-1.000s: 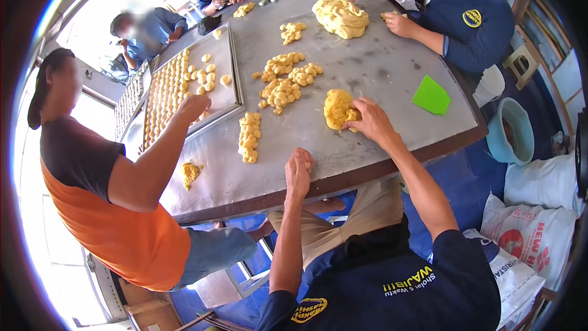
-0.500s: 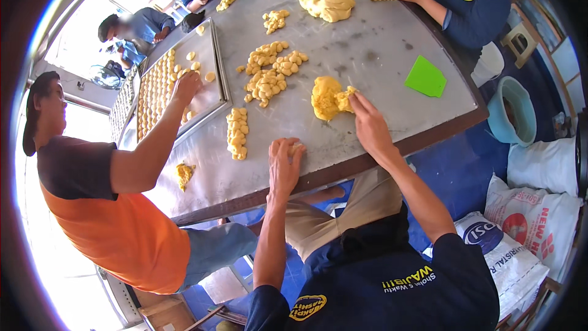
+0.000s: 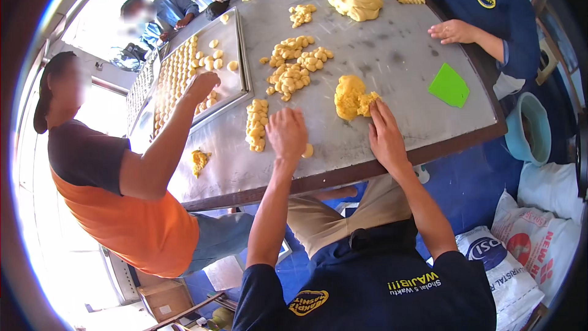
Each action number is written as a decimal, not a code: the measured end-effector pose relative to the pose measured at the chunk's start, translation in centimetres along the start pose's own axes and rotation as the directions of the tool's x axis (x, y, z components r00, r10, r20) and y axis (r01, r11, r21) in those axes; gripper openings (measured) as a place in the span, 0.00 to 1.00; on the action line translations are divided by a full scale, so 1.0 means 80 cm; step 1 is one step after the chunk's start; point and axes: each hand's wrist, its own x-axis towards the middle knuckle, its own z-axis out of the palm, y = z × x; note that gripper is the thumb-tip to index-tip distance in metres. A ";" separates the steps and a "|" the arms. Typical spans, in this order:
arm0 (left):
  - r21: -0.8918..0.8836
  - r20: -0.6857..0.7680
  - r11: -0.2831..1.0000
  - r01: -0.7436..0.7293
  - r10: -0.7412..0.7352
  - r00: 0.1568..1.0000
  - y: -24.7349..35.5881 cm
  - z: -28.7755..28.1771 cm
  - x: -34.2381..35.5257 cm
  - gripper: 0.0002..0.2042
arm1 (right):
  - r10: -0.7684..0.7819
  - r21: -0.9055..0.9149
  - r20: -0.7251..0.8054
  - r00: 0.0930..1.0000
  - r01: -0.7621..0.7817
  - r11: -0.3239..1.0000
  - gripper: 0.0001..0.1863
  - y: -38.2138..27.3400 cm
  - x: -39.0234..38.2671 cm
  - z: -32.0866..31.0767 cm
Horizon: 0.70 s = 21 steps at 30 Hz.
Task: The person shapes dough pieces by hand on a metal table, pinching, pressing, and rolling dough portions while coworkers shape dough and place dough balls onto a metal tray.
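My left hand hovers over the table beside a block of small pale dough pieces. Its fingers curl downward and are blurred, so I cannot see whether anything is in them. A flattened round of dough lies on the metal just right of that wrist. My right hand has its fingers stretched forward, the tips touching the near right side of a crumbly yellow filling mound.
Heaps of dough pieces and a big dough mass lie farther back. A tray of dough rounds is at left, near an orange-shirted co-worker's hand. A green scraper and another co-worker's hand are at right.
My left hand has moved forward toward the dough block, and a dough round now shows on the table beside it. My right hand stays at the filling. The right co-worker's hands have parted.
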 end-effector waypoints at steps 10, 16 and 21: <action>-0.185 -0.012 0.954 -0.236 0.238 0.971 -0.031 -0.015 -0.087 0.13 | 0.027 0.039 0.023 0.999 -0.028 0.999 0.30 0.006 -0.005 0.000; -0.471 0.229 0.864 0.177 -0.073 0.971 -0.069 -0.079 -0.086 0.17 | 0.006 0.021 0.050 0.999 -0.007 1.000 0.31 0.002 -0.004 0.003; -0.628 -0.160 0.761 0.160 -0.328 0.931 -0.114 -0.090 -0.014 0.16 | 0.014 0.001 0.037 0.999 -0.014 1.000 0.29 -0.001 -0.002 0.002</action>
